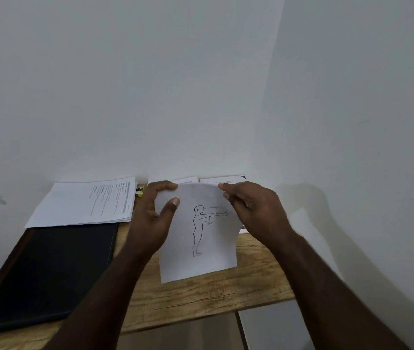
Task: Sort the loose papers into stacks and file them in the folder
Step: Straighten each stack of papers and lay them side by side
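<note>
Two bare forearms nearest camera. Left hand (154, 218) and right hand (250, 210) each pinch top corners of one sheet (200, 238), held up over wooden desk (200, 301). Sheet: white, curved, line drawing of standing figure, arms forward, "90" mark. Left of sheet: one text-paper stack (84, 203), one black folder (49, 271), closed. Behind sheet: more papers (228, 180), count unclear.

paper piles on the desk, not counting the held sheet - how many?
2, possibly more. One stack lies left of the hands, above the black folder. Other papers lie behind the held sheet, mostly hidden, so they could be more than one pile.
</note>
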